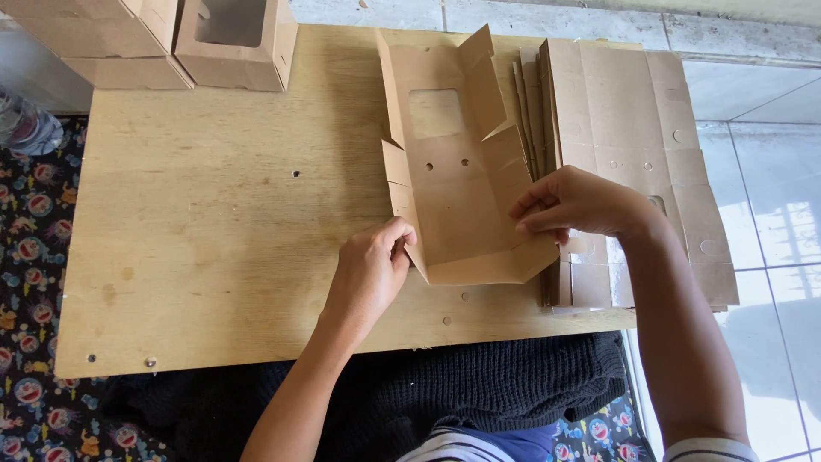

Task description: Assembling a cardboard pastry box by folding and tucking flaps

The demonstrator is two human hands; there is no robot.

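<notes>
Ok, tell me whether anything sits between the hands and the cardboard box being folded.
Nothing does. The left hand already grips the near left wall of the half-folded box, and the right hand pinches its right wall. The stack of flat boxes lies to the right, under the right hand, not in between.

The half-folded brown kraft cardboard box blank (457, 184) and the stack of flat brown cardboard blanks (633, 128) match in colour; the pale plywood board (214, 231) is tan; the cartoon-printed dark floor mat (34, 222) shows blue-and-white figures; the knitted cloth (479, 385) is black
</notes>
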